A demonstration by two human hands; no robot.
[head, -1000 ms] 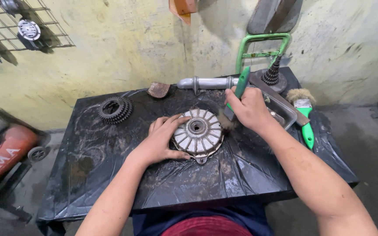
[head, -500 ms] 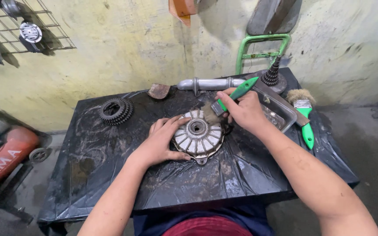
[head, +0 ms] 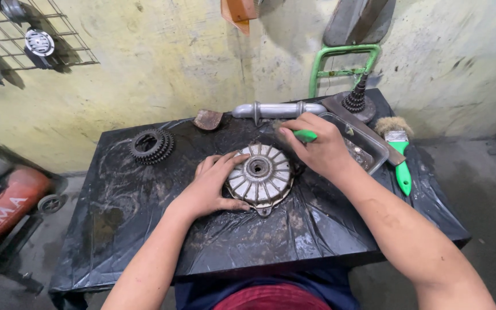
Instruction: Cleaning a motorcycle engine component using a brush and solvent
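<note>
your left hand [head: 210, 186] presses spread on the finned drum [head: 259, 175] while your right hand [head: 320, 146] grips a green-handled brush [head: 304, 136] just behind it; the drum could slide on the slick plastic sheet [head: 144, 229].

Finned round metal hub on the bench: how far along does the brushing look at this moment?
Midway, it seems. The finned hub shows bare grey metal on its ribs, though dark grime remains between them. The left hand steadies its rim while the right hand works a green-handled brush at its far edge. The toothed gear sits apart, untouched; a second brush lies by the tray.
</note>
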